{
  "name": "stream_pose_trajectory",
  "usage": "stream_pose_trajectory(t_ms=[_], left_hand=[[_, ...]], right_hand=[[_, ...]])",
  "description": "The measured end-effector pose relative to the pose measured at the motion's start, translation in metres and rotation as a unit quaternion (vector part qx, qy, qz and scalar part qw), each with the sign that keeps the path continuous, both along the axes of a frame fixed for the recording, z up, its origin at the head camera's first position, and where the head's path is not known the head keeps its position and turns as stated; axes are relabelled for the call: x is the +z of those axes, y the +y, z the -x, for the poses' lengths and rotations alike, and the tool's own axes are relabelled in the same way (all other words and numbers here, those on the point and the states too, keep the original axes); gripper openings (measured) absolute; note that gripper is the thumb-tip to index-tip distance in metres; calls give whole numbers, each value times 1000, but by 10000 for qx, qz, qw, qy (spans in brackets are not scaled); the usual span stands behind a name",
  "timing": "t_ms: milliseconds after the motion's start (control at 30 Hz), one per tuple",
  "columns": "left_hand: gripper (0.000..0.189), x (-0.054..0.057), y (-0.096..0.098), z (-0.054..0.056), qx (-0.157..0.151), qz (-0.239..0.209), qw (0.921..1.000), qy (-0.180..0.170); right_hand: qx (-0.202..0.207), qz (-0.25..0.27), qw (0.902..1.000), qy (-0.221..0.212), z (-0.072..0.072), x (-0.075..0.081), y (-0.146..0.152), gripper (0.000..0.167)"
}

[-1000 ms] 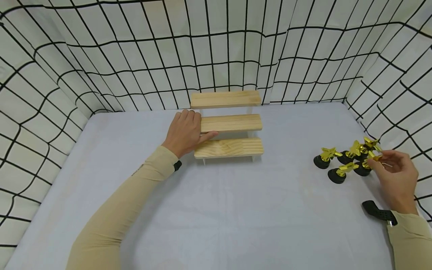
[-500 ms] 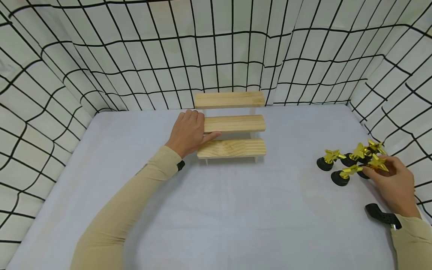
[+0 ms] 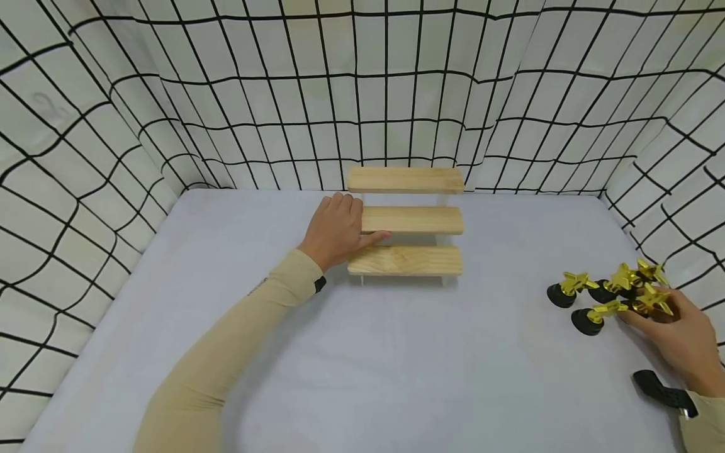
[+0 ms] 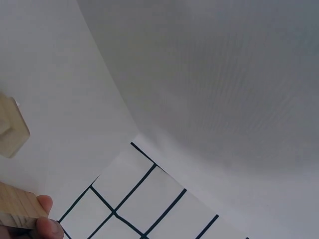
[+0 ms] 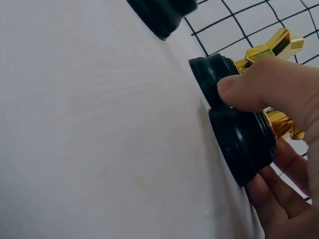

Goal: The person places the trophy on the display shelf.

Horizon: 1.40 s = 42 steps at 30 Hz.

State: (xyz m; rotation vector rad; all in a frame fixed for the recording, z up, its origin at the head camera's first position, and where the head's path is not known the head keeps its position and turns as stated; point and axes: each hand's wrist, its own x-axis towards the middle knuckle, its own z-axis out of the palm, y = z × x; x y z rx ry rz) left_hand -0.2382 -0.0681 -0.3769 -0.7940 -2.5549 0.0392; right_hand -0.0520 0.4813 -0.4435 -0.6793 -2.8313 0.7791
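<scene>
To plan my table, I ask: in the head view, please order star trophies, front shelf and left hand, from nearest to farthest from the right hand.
1. Star trophies: right side, at the right hand.
2. Front shelf: near the middle.
3. Left hand: farther left.

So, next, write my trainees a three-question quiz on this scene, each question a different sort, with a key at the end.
1. How many wooden boards are stepped one above another?
2. True or false: the right hand touches the middle board.
3. Multiple choice: the gold star trophies have bases that are
a) white
b) black
c) red

Key
1. Three.
2. False: the left hand touches the middle board, while the right hand is at the gold star trophies.
3. b
</scene>
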Motion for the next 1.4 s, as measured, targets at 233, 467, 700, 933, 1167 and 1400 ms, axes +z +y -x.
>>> stream_pose_trajectory(t_ms=[233, 467, 700, 933, 1167, 1400], left_hand=[[73, -6, -1, -1, -65, -75, 9999, 96], [72, -5, -3, 0, -59, -40, 9997, 249], [71, -4, -2, -1, -27, 71, 9998, 187], [72, -5, -2, -1, -47, 2, 9993, 382], [73, -4, -1, -1, -63, -44, 9989, 461], [73, -5, -3, -2, -73, -75, 9983, 565]], right_hand=[[-524, 296, 9979, -235, -3, -4, -3, 84], [-1002, 728, 9923, 13, -3, -10, -8, 79], [-1128, 883, 9894, 236, -6, -16, -8, 76], [-1120, 559, 9916, 330, -5, -17, -8, 71], [-1317, 520, 9895, 278, -4, -11, -11, 70], [-1397, 486, 9889, 136, -5, -8, -10, 72]])
